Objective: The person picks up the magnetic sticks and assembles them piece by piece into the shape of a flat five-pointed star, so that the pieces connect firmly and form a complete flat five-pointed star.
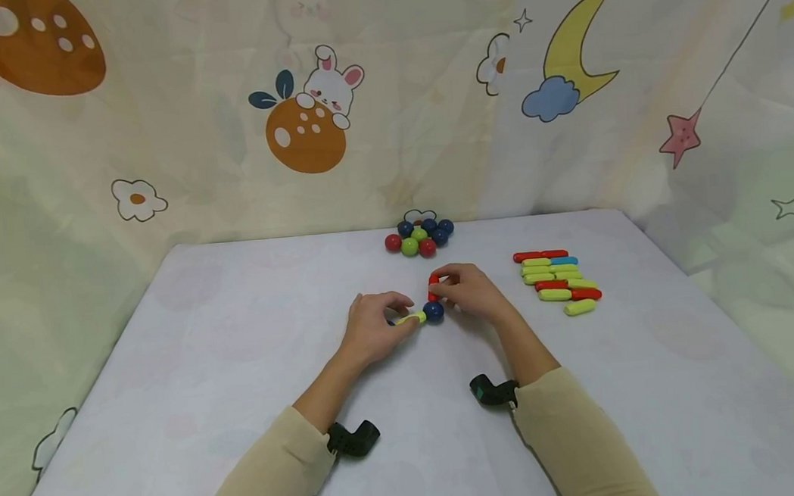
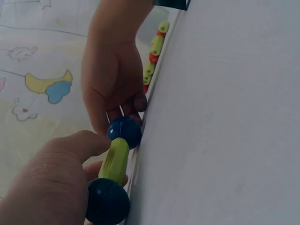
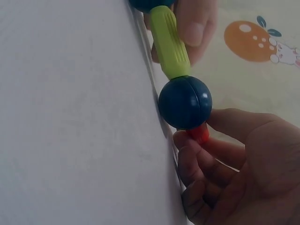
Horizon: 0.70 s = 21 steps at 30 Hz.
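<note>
A dark blue ball (image 1: pixel 433 311) joins a yellow-green rod (image 3: pixel 168 42) to a red rod (image 1: pixel 433 288) over the white table. My left hand (image 1: pixel 374 327) pinches the yellow-green rod between thumb and fingers. At that rod's other end sits a second dark blue ball (image 2: pixel 108 201), mostly hidden by the left hand in the head view. My right hand (image 1: pixel 471 293) grips the red rod, which points away toward the back from the shared ball. In the right wrist view only a short red piece shows behind that ball.
Several red, green and dark blue balls (image 1: pixel 410 246) are grouped at the table's back edge. To the right lie several rods (image 1: pixel 553 295) in rows, red, yellow-green and one blue. A patterned cloth (image 1: pixel 220 137) hangs behind the white table (image 1: pixel 243 409).
</note>
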Each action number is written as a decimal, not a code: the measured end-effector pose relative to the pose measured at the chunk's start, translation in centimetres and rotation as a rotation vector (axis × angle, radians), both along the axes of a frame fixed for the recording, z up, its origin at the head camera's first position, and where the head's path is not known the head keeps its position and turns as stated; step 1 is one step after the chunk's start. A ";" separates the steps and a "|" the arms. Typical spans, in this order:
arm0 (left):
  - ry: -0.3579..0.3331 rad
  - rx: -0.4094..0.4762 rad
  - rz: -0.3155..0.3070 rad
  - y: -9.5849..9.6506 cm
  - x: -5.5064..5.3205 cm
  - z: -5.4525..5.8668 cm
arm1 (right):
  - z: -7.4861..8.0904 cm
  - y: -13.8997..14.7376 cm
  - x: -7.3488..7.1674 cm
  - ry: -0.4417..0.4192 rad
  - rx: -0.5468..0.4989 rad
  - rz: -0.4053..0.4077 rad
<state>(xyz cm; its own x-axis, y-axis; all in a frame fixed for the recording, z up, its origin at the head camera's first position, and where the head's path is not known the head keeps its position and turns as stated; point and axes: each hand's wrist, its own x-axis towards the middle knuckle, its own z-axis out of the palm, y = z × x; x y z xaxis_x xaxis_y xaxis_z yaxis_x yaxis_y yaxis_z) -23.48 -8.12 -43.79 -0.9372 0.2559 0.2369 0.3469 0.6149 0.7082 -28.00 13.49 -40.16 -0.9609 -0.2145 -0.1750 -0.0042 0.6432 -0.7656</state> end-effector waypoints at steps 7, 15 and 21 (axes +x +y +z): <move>-0.010 -0.038 0.024 0.7 0.1 0.8 | 0.1 -0.9 0.4 0.007 0.009 0.013; -0.020 -0.086 0.002 1.3 0.2 1.2 | 0.0 -1.7 0.6 0.023 -0.008 0.042; -0.013 -0.059 -0.023 1.4 0.1 1.0 | 0.1 -1.4 0.2 0.018 -0.015 0.055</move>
<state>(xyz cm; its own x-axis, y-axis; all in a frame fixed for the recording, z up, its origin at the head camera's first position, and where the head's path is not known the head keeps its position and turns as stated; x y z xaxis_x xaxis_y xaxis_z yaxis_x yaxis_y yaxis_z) -23.38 -6.73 -42.80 -0.9338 0.2910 0.2084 0.3526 0.6475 0.6756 -27.77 12.04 -40.02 -0.9506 -0.2693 -0.1547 -0.0525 0.6304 -0.7745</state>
